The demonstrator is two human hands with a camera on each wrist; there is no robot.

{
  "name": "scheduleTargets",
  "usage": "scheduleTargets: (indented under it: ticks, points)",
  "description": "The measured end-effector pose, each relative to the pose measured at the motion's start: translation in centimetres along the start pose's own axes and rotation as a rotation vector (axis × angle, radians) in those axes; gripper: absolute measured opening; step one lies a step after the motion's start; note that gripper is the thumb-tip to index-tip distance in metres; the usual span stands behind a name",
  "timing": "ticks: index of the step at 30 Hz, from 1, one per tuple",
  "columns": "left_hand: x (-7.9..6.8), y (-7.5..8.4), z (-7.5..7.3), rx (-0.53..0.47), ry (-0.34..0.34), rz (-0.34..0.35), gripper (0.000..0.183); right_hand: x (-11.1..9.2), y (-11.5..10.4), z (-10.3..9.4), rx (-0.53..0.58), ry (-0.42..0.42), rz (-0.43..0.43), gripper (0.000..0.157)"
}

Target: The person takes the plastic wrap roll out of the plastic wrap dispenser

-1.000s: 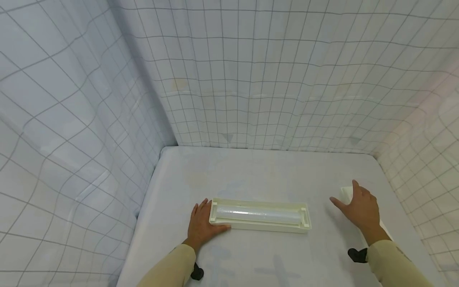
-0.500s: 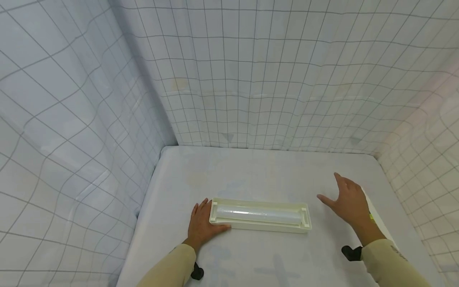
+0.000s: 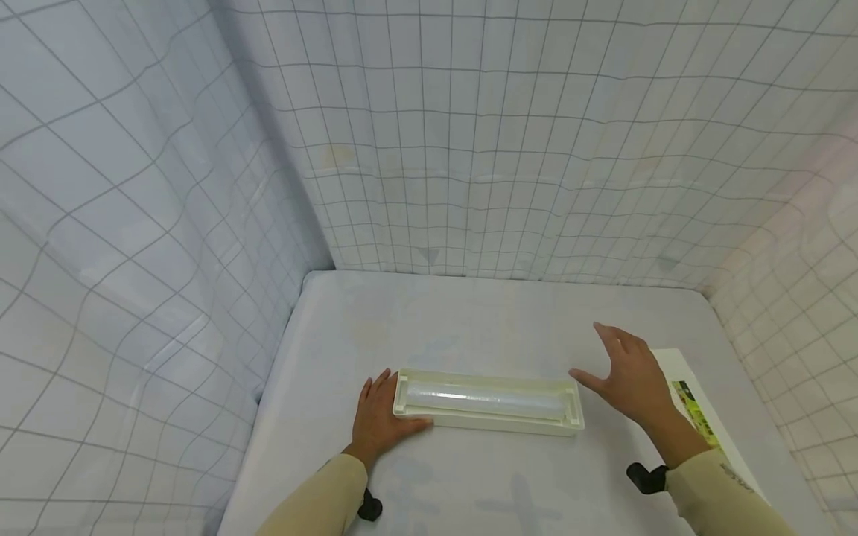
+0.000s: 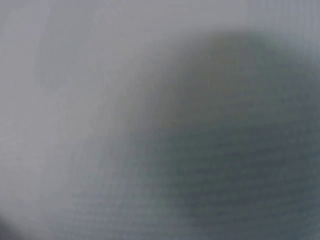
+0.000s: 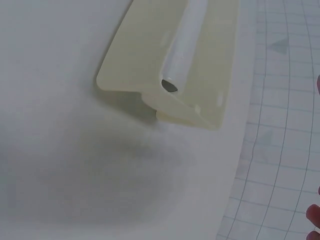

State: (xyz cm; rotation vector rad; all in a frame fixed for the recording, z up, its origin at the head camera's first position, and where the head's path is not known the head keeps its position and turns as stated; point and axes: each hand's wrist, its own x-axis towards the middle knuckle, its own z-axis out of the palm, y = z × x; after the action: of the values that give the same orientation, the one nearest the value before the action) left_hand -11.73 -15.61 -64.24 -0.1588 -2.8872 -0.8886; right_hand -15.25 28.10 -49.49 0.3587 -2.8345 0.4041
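Note:
A long cream dispenser base (image 3: 496, 426) lies on the table in the head view, with a roll of clear film (image 3: 485, 400) inside it. My left hand (image 3: 378, 420) grips its left end, thumb along the front and fingers at the far side. To the right of the base, my right hand (image 3: 628, 380) hovers with thumb and fingers spread, holding nothing. In the right wrist view, the hollow end of the film roll (image 5: 180, 65) shows in the base (image 5: 132, 60), and fingertips (image 5: 313, 214) appear at the right edge. The left wrist view is too blurred to read.
A long white cover (image 3: 670, 362) with a yellow-green label (image 3: 697, 417) lies at the table's right side, partly beneath my right forearm. Grid-patterned white curtains (image 3: 469, 149) enclose the back and sides of the white table (image 3: 482, 313).
My right hand has moved left, away from the white cover and closer to the dispenser base, exposing the cover's label. The left hand and base have stayed put.

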Motion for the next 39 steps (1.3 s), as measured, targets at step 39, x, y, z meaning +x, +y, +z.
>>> scheduleTargets:
  ticks: [39]
  points:
    - [0.1, 0.0, 0.0, -0.011, -0.024, -0.030, 0.110, -2.6, -3.5, 5.8, 0.158, -0.423, -0.183, 0.039]
